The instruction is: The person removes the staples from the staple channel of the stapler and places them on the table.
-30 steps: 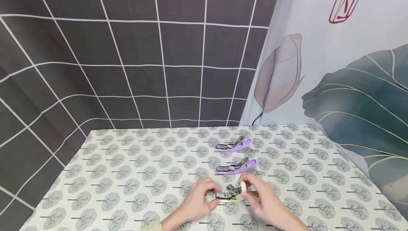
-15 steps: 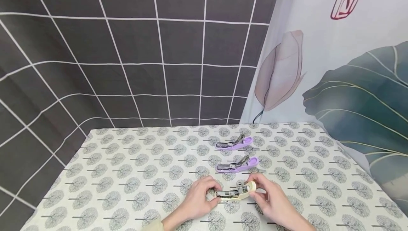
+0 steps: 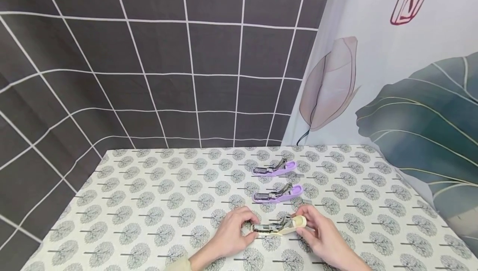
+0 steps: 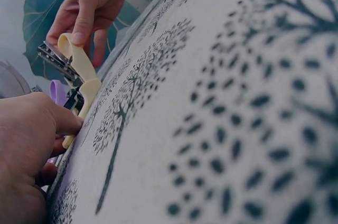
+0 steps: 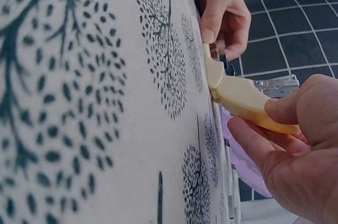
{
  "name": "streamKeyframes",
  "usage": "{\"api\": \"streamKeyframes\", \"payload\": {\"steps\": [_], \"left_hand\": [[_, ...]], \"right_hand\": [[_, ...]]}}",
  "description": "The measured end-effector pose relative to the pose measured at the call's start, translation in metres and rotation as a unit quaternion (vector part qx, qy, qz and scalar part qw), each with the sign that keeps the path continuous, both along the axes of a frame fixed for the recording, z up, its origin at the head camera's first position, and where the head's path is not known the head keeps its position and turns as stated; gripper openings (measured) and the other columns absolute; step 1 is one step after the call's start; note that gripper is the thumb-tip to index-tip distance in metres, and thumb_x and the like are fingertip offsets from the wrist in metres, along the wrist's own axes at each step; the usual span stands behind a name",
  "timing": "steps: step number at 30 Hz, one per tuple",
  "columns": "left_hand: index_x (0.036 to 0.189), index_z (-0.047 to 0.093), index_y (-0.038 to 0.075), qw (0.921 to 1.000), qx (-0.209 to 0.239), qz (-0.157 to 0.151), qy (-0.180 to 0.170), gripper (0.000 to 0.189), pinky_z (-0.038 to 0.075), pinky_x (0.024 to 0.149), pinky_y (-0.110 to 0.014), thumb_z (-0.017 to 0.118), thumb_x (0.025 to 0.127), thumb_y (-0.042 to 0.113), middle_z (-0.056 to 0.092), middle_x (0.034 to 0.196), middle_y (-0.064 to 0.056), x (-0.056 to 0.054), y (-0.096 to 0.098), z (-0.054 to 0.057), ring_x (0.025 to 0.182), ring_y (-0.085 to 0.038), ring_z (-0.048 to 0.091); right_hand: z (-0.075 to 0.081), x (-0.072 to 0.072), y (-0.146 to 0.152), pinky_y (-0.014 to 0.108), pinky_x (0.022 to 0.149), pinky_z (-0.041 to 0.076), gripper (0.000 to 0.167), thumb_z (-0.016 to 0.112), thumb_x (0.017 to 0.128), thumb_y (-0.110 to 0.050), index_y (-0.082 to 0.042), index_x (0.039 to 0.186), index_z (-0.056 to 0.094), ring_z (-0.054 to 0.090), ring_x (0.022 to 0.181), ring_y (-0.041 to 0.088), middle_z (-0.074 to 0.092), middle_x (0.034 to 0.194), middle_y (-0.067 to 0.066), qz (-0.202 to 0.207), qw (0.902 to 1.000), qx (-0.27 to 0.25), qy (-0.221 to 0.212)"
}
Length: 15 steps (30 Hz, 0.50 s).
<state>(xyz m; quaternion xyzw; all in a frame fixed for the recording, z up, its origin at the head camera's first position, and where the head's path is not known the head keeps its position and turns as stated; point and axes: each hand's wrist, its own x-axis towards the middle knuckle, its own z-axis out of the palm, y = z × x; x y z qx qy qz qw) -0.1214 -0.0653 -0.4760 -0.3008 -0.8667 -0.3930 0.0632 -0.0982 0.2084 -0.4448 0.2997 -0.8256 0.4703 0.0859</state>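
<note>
A cream stapler (image 3: 271, 231) lies opened out flat near the table's front, its metal magazine showing and its cover swung back to the right. My left hand (image 3: 234, 230) pinches its left end between thumb and fingers. At the other end, my right hand (image 3: 320, 234) grips the rounded cover. The right wrist view shows the cream cover (image 5: 240, 97) between my right thumb and fingers. From the left wrist side, the metal arm (image 4: 55, 59) stands up off the cover.
Two purple staplers, the nearer (image 3: 278, 196) and the farther (image 3: 274, 169), lie opened the same way behind the cream one. Small grey strips (image 3: 307, 201) lie at their right. A tree-print cloth (image 3: 149, 204) covers the table; a dark grid curtain (image 3: 157, 76) hangs behind.
My right hand has moved to the right, swinging the cream stapler's cover from folded up to laid back. My left hand keeps its hold at the left end.
</note>
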Motion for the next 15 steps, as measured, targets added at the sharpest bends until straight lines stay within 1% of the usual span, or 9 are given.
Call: {"api": "streamKeyframes", "payload": {"steps": [3, 4, 5, 9, 11, 15], "left_hand": [[0.095, 0.07, 0.02, 1.0, -0.002, 0.001, 0.002, 0.025, 0.042, 0.077, -0.024, 0.083, 0.075, 0.012, 0.059, 0.092, 0.019, 0.0006, 0.0001, 0.0003, 0.077, 0.001, 0.048], [0.095, 0.07, 0.02, 1.0, -0.004, 0.002, 0.0, 0.025, 0.042, 0.077, -0.024, 0.083, 0.075, 0.013, 0.058, 0.091, 0.02, 0.0011, 0.0001, 0.0003, 0.077, 0.001, 0.047], [0.095, 0.07, 0.021, 1.0, -0.005, 0.002, -0.001, 0.025, 0.042, 0.076, -0.023, 0.083, 0.075, 0.013, 0.058, 0.091, 0.02, 0.0015, 0.0001, 0.0003, 0.076, 0.001, 0.047], [0.095, 0.07, 0.021, 1.0, -0.008, 0.002, -0.004, 0.025, 0.04, 0.074, -0.021, 0.083, 0.075, 0.013, 0.057, 0.09, 0.021, 0.0025, 0.0001, 0.0007, 0.074, 0.002, 0.044], [0.095, 0.07, 0.021, 1.0, -0.006, 0.002, -0.004, 0.026, 0.039, 0.073, -0.02, 0.083, 0.075, 0.013, 0.058, 0.091, 0.02, 0.0023, 0.0003, 0.001, 0.073, 0.002, 0.044], [0.095, 0.07, 0.021, 1.0, -0.003, 0.004, -0.004, 0.026, 0.039, 0.073, -0.02, 0.083, 0.075, 0.012, 0.059, 0.092, 0.02, 0.0018, 0.0006, 0.0012, 0.073, 0.002, 0.045]], "right_hand": [[-0.0004, 0.0009, 0.0012, 0.026, 0.074, 0.056, 0.039, 0.069, 0.082, 0.012, -0.005, 0.113, 0.054, 0.069, 0.091, 0.015, 0.07, 0.1, 0.003, -0.001, 0.9999, -0.007, -0.015], [-0.0008, 0.0014, 0.0017, 0.025, 0.073, 0.056, 0.038, 0.069, 0.082, 0.012, -0.005, 0.112, 0.054, 0.07, 0.09, 0.015, 0.07, 0.1, 0.003, -0.003, 0.9997, -0.008, -0.021], [-0.0014, 0.0021, 0.0025, 0.026, 0.076, 0.056, 0.037, 0.069, 0.083, 0.011, -0.005, 0.112, 0.053, 0.07, 0.092, 0.015, 0.07, 0.101, 0.004, -0.004, 0.9995, -0.008, -0.029], [-0.0052, 0.0037, 0.006, 0.026, 0.077, 0.055, 0.034, 0.07, 0.085, 0.007, -0.006, 0.112, 0.053, 0.07, 0.093, 0.015, 0.071, 0.102, 0.006, -0.008, 0.9985, -0.009, -0.054], [-0.0073, 0.0026, 0.0075, 0.025, 0.077, 0.055, 0.035, 0.07, 0.085, 0.006, -0.006, 0.113, 0.053, 0.07, 0.092, 0.015, 0.071, 0.101, 0.006, -0.004, 0.9985, -0.012, -0.053], [-0.0089, -0.0008, 0.0096, 0.026, 0.07, 0.056, 0.035, 0.069, 0.084, 0.009, -0.006, 0.111, 0.053, 0.069, 0.083, 0.013, 0.071, 0.099, 0.007, 0.003, 0.9993, -0.012, -0.034]]}}
